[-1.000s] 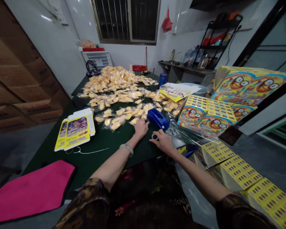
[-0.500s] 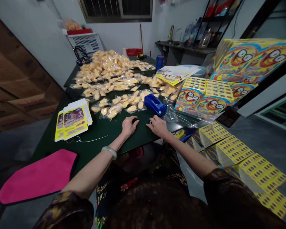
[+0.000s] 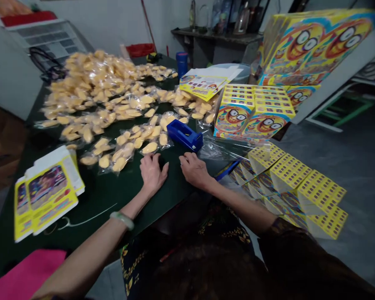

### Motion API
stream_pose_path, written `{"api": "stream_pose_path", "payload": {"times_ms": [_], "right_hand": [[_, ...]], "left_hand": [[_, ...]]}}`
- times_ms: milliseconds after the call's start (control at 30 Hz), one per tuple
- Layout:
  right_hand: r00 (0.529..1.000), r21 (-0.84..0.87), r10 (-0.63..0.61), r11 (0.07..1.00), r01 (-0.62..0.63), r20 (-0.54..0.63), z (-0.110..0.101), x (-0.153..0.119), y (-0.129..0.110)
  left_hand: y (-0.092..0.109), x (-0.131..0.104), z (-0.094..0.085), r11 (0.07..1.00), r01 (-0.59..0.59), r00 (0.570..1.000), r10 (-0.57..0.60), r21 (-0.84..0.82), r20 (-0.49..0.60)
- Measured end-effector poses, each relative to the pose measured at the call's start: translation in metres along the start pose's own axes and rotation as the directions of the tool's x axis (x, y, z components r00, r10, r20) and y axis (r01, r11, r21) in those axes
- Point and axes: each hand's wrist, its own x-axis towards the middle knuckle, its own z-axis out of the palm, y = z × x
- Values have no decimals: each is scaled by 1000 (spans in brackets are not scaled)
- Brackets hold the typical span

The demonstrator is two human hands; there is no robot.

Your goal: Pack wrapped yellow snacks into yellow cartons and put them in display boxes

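My left hand [image 3: 153, 173] rests on the dark green table, empty, with its thumb apart from the fingers. The fingertips lie just short of the wrapped yellow pieces [image 3: 149, 148]. My right hand [image 3: 194, 170] is on the table too, its fingers loosely bent and nothing visible in them. Right in front of it stands a blue tape dispenser [image 3: 185, 135], which it does not seem to hold. A large heap of the same yellow pieces in clear wrappers [image 3: 96, 75] covers the back left of the table.
Flat printed cartons [image 3: 53, 191] and a white tie [image 3: 90, 218] lie at left. Yellow display boxes [image 3: 253, 110] stand at right beside clear plastic film [image 3: 221, 148], below loose printed sheets [image 3: 206, 81]. More yellow boxes [image 3: 290, 171] sit on the floor. A pink chair back [image 3: 25, 275] is lower left.
The camera view has tilted down and shifted, bringing the table nearer. My left hand has turned its fingers forward, toward the wrapped pieces. My right hand's fingers look more bent.
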Motion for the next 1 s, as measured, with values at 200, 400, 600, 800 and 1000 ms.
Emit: {"api": "stream_pose_path", "payload": {"times_ms": [200, 400, 600, 800, 1000], "right_hand": [[995, 21, 47, 999, -46, -86, 3, -3, 2], [966, 210, 32, 977, 23, -255, -1, 2, 6], [923, 567, 260, 822, -57, -285, -18, -59, -21], [614, 743, 711, 195, -641, 343, -5, -159, -45], [228, 561, 754, -216, -799, 616, 32, -166, -2]], "left_hand": [[3, 2, 3, 991, -45, 998, 39, 128, 51], [4, 5, 3, 975, -79, 994, 63, 205, 86], [7, 9, 2, 981, -67, 988, 40, 184, 146], [9, 9, 2, 989, -35, 981, 6, 147, 192], [12, 8, 1, 991, -64, 972, 36, 116, 231]]}}
